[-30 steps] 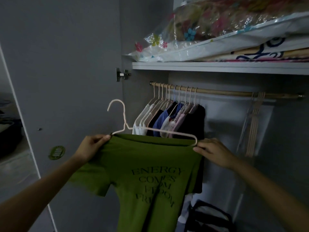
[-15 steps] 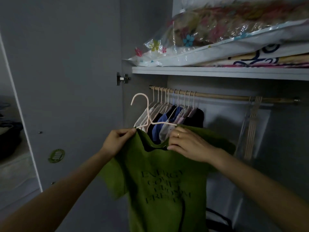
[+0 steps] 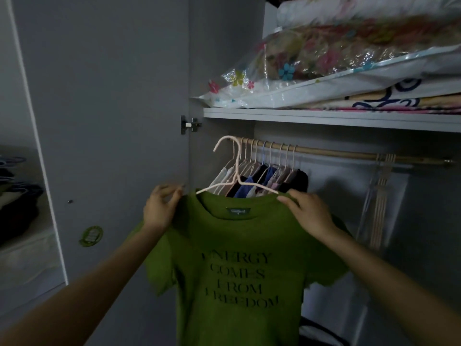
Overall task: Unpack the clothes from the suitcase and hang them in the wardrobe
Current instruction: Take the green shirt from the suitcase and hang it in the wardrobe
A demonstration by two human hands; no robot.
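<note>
Holding a green T-shirt (image 3: pixel 239 258) up in front of the open wardrobe (image 3: pixel 224 71), the person is working in the head view, the only view there is. The left hand (image 3: pixel 159 208) is pinching the shirt's left shoulder, fingers curled over the cloth; the right hand (image 3: pixel 309 213) is gripping the right shoulder the same way. The shirt is already sitting on a pale hanger (image 3: pixel 237 171), whose arms are showing at the neckline and whose hook is rising just in front of the left end of the wooden rail (image 3: pixel 349 154), not yet over it as far as one can tell.

To do this step well, the person is probably needing to square both shoulders on the hanger's arms, free one hand to take the hook, and drop it onto the bare stretch of rail to the right of the hung clothes (image 3: pixel 264 181), so nothing gets crushed.

Counting now: one green shirt in hand, one hanger carrying it, one rail. Roughly nine hangers are crowding the rail's left end, too tightly packed for a sure count. A bunch of empty hangers (image 3: pixel 381 196) is dangling near the right end, number unclear. On the shelf (image 3: pixel 324 118) above, bagged bedding (image 3: pixel 336 66) is lying stacked. The suitcase is not in sight.
</note>
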